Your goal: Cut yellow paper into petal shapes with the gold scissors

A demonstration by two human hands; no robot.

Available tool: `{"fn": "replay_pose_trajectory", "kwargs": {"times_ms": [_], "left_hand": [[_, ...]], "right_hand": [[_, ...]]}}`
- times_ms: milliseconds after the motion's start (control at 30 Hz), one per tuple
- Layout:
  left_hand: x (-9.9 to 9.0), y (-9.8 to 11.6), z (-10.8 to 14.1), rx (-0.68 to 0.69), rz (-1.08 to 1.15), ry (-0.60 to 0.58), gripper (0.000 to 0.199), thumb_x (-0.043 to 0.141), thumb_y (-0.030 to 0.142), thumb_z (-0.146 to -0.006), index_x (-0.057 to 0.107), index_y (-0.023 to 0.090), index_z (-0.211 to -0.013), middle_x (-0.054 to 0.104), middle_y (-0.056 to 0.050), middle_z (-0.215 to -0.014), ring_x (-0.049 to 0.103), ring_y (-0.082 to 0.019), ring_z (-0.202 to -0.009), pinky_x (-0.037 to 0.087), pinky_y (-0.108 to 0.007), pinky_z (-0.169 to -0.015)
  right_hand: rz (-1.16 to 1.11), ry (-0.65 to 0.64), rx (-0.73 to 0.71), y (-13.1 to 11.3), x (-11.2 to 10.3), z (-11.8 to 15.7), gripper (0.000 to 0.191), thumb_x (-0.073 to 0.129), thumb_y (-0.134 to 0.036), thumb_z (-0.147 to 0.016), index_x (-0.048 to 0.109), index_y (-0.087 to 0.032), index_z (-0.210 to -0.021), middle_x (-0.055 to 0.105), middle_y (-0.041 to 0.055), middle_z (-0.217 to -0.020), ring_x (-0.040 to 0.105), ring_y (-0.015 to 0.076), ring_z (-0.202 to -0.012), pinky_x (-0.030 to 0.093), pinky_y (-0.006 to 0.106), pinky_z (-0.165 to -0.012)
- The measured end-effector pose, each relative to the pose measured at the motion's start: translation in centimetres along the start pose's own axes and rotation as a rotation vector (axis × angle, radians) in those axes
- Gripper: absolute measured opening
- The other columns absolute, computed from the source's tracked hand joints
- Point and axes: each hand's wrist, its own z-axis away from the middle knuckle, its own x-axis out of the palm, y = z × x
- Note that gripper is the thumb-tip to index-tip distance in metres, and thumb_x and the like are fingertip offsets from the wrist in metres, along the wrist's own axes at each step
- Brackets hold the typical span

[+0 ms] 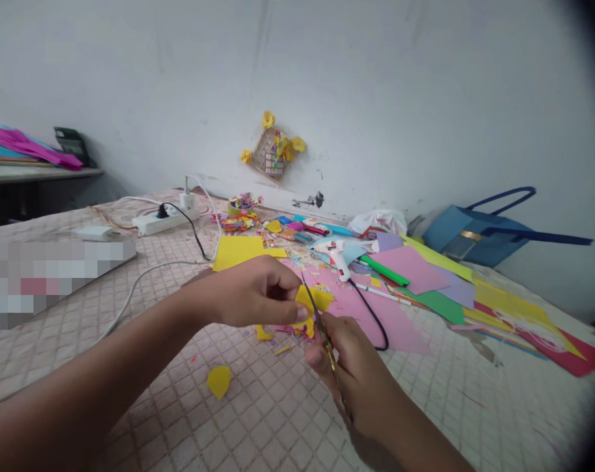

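Note:
My left hand [258,292] pinches a small piece of yellow paper [307,300] between thumb and fingers. In my right hand [353,367] is a pair of scissors [326,341], its blades pointing up and away from me across the yellow piece. My fingers cover part of the scissors' handles. On the quilted cover in front of my left forearm lies a petal-shaped yellow cutout [219,382]. Yellow scraps [264,333] are scattered just below my hands, and a larger yellow sheet [241,252] lies behind my left hand.
A white glue gun [338,257] with a black cord rests on pink paper [400,324]. Coloured sheets [425,269] and a blue bag [474,229] are to the right. At the left are a power strip [166,221] and cables. A flower-decorated woven piece [272,154] is by the wall.

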Motion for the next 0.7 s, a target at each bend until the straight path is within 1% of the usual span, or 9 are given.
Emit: {"fn": "replay_pose_trajectory", "kwargs": {"times_ms": [133,233,433,533,600,700], "left_hand": [[-0.2,0.16,0.13,-0.01,-0.013,-0.028,0.024,0.052,0.029,-0.079,0.056,0.012,-0.063,0.051,0.001,-0.055,0.043,-0.008,-0.05,0.031,-0.02,-0.045],[-0.32,0.29,0.25,-0.024,-0.015,-0.061,0.022,0.053,0.029,-0.078,0.058,0.012,-0.066,0.051,0.001,-0.055,0.043,-0.008,-0.049,0.03,-0.02,-0.044],[-0.28,0.2,0.14,-0.031,-0.012,-0.048,0.024,0.054,0.029,-0.078,0.057,0.012,-0.062,0.05,0.002,-0.054,0.042,-0.007,-0.049,0.031,-0.019,-0.044],[0.01,-0.03,-0.03,-0.057,0.063,-0.016,0.026,0.054,0.032,-0.077,0.054,0.012,-0.06,0.049,0.002,-0.054,0.042,-0.007,-0.049,0.032,-0.018,-0.044],[0.24,-0.18,-0.12,-0.079,0.146,0.008,0.029,0.053,0.035,-0.078,0.052,0.013,-0.06,0.049,0.002,-0.055,0.042,-0.007,-0.049,0.034,-0.018,-0.045],[0.58,-0.21,-0.2,-0.056,0.201,-0.001,0.032,0.05,0.04,-0.081,0.052,0.013,-0.064,0.05,0.001,-0.058,0.045,-0.007,-0.052,0.035,-0.018,-0.046]], "right_hand": [[-0.006,-0.013,0.008,-0.11,0.02,0.02,0.034,0.036,-0.049,-0.085,0.038,-0.021,-0.068,0.052,0.0055,-0.076,0.046,0.0237,-0.076,0.034,0.034,-0.062],[-0.019,-0.019,0.006,-0.21,0.01,0.07,0.033,0.037,-0.05,-0.085,0.039,-0.02,-0.069,0.054,0.0061,-0.079,0.046,0.0231,-0.075,0.034,0.034,-0.062],[-0.019,-0.038,0.007,-0.19,0.06,0.18,0.034,0.037,-0.049,-0.085,0.04,-0.02,-0.069,0.053,0.0057,-0.078,0.046,0.0229,-0.075,0.036,0.035,-0.063],[-0.013,-0.021,0.015,0.07,0.04,0.17,0.034,0.037,-0.049,-0.086,0.042,-0.02,-0.07,0.051,0.0053,-0.077,0.047,0.0224,-0.075,0.037,0.035,-0.064],[-0.03,-0.002,0.013,0.24,-0.07,0.1,0.032,0.038,-0.048,-0.086,0.046,-0.019,-0.074,0.05,0.0044,-0.076,0.047,0.022,-0.075,0.038,0.034,-0.064],[-0.089,0.033,-0.015,0.31,-0.38,-0.04,0.029,0.042,-0.046,-0.086,0.051,-0.019,-0.083,0.051,0.0034,-0.075,0.049,0.0217,-0.075,0.039,0.032,-0.065]]}}
